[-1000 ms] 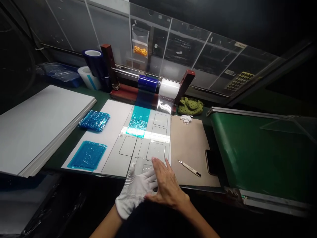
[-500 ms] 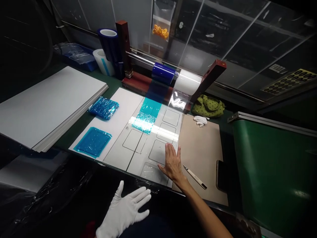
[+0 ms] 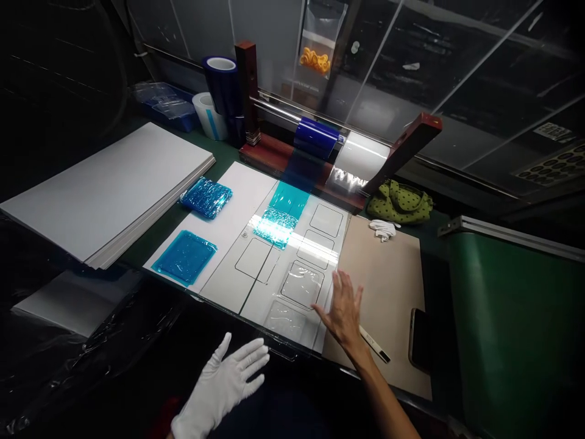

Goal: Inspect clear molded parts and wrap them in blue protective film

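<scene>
Spreading its bare fingers wide with the thumb out, your right hand (image 3: pixel 345 311) has shifted right and now spans the right edge of the marked sheet (image 3: pixel 223 274) and the brown board (image 3: pixel 388 286). You grip nothing visible with it; whether it touches the surface, you cannot tell. Half a second ago it partly covered the third outline from the far end; now a clear film (image 3: pixel 301 283) shows over that outline, just left of your thumb. Another clear film (image 3: pixel 286 320) lies at the sheet's near edge, where it also lay before. Your wrist now hides part of the knife (image 3: pixel 377 344), which was fully in view earlier.

Your gloved left hand (image 3: pixel 228 381) is also wide and without a hold, in front of the bench (image 3: pixel 226 151), much as half a second ago; a second ago your two hands were together. The blue strip (image 3: pixel 292 198) runs onto the sheet's far part, as before. Two blue packs (image 3: pixel 185 256) remain at left, the phone (image 3: pixel 419 338) at right.
</scene>
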A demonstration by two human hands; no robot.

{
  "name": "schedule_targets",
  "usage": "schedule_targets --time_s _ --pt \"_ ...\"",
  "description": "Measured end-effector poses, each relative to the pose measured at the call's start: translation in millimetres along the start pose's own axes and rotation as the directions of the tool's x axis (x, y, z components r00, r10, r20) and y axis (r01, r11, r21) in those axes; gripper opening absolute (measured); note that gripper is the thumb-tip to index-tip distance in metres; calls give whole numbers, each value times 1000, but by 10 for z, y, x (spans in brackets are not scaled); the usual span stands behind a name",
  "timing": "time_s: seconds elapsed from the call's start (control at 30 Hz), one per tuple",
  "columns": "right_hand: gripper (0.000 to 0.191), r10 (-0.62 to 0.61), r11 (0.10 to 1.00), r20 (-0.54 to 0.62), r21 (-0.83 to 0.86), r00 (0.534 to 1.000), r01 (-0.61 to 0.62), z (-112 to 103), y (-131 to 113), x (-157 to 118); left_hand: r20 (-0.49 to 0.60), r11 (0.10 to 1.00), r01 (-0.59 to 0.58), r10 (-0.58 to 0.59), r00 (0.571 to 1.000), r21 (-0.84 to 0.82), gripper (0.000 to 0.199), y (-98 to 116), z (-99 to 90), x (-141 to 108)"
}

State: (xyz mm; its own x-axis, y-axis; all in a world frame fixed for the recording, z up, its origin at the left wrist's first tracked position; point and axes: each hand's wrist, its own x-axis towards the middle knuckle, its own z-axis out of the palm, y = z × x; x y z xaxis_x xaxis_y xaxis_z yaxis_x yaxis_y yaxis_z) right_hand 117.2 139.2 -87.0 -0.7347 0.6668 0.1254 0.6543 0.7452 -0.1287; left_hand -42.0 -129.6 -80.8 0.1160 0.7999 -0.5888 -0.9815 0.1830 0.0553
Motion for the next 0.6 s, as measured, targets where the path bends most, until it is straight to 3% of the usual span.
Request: schedule_targets --time_s 0.07,0.13,0.2,0.23,0.27,0.43,0.53,0.6 --pt "65 124 992 -15 -5 992 -124 -4 307 -197 -162 982 -55 85 983 181 54 85 79 -34" --pt "61 232 973 2 -10 973 -232 41 614 -426 -263 896 -92 224 939 435 48 269 224 7" --pt "60 306 952 25 -5 952 -306 104 834 -640 -291 723 -107 403 867 683 46 563 419 161" --pt "59 335 942 28 12 942 -335 130 893 -731 -281 595 -99 512 812 797 44 742 527 279" --pt "58 356 933 30 41 934 -357 149 915 -810 -261 545 -118 567 781 830 43 932 635 417" --pt "53 413 872 81 251 907 -420 169 621 -1148 -134 408 -218 678 723 886 32 1812 1124 1116" --pt "50 466 822 65 337 882 -459 249 348 -1411 -53 329 -263 708 704 907 33 2151 1370 1397" --pt "47 548 784 -9 353 836 -510 345 204 -1581 1 275 -287 719 695 918 35 2295 1495 1532"
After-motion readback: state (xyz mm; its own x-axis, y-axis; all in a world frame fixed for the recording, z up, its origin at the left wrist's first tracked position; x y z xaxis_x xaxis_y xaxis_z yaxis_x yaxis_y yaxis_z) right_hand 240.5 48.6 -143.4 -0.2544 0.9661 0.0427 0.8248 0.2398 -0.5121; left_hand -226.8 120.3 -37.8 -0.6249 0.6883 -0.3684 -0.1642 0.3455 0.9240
